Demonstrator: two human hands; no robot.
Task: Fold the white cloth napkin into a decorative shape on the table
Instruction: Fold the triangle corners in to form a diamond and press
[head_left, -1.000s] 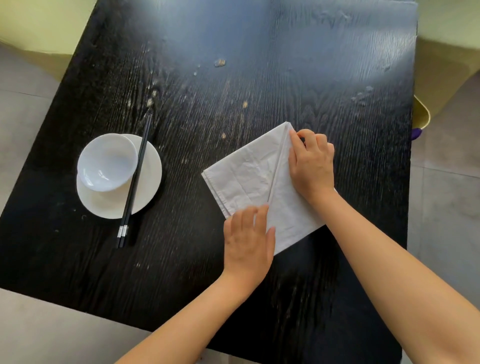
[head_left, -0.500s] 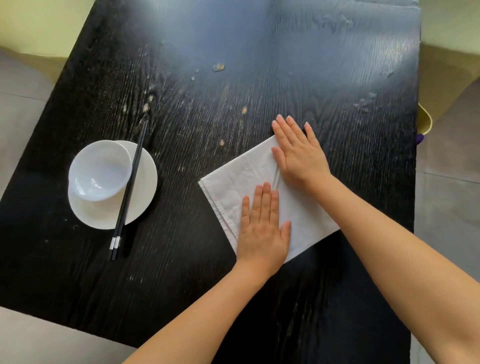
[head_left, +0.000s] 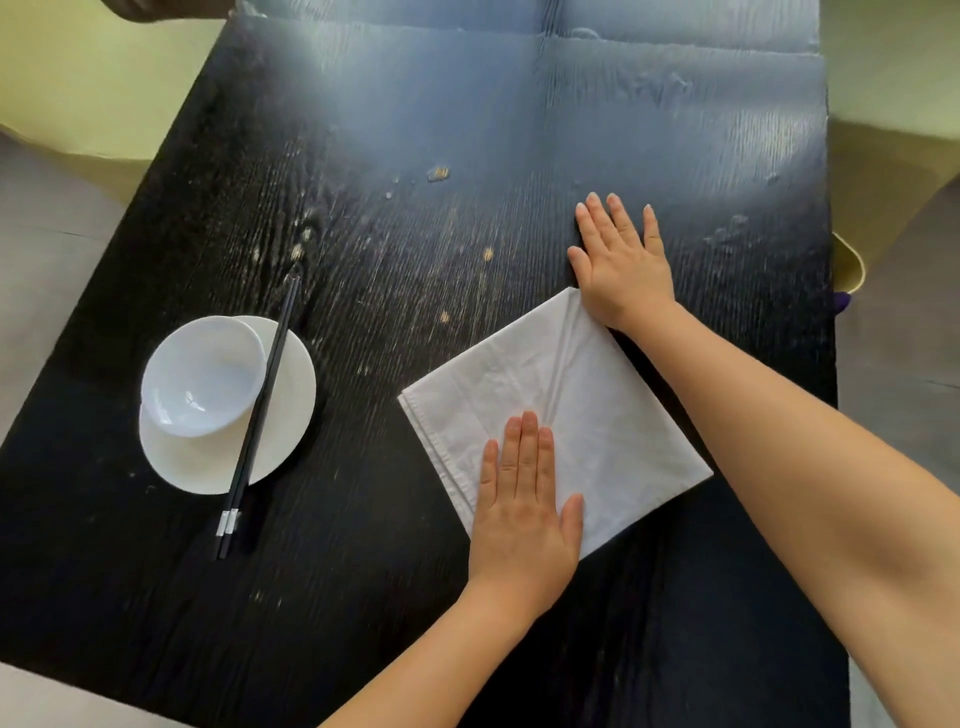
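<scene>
Napkin (head_left: 566, 410) lies as a folded diamond on the table (head_left: 415, 130), right of centre, two flaps meeting along a middle seam. I judge I'm at the pressing step: my left hand (head_left: 524, 499) lies flat on its near corner, fingers straight and together, gripping nothing; my right hand (head_left: 621, 265) lies flat at the far corner, mostly on bare wood, fingers spread. Next calls for lifting a corner without disturbing the seam. Left, the bowl (head_left: 202, 376) on its plate (head_left: 280, 447) holds nothing, chopsticks (head_left: 260, 415) across them.

We see the napkin (head_left: 582, 405) flat on the counter (head_left: 467, 130), right of the plate (head_left: 291, 410); the bowl (head_left: 200, 376) sits on that plate, chopsticks (head_left: 260, 415) across its rim.
</scene>
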